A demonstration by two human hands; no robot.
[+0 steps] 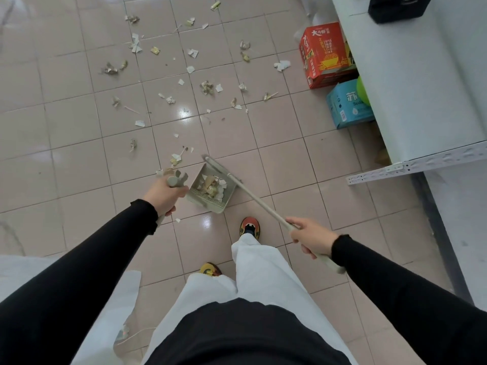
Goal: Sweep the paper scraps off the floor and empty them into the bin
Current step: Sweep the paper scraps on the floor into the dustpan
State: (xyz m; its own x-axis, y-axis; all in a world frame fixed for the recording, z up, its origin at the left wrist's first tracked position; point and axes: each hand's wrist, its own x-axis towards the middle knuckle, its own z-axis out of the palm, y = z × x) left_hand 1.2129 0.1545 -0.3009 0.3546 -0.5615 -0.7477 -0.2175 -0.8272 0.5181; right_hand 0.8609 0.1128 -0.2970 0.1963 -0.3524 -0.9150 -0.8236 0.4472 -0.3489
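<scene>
Paper scraps (207, 86) lie scattered over the pink floor tiles ahead of me, most of them in the upper middle of the head view. A beige dustpan (195, 186) sits on the floor just in front of my feet, and it holds a small heap of scraps (210, 187). My left hand (164, 197) grips the dustpan's beige handle. My right hand (311, 237) grips the long handle of the broom (259, 200). The broom's narrow head (220, 167) lies against the pan's far right edge. No bin is in view.
A red carton (325, 54) and a blue carton (347, 104) stand on the floor under a white shelf (421, 88) at the right. A black bag (395, 6) sits on that shelf. My shoes (250, 226) are right behind the pan. White sheeting (118, 299) lies at lower left.
</scene>
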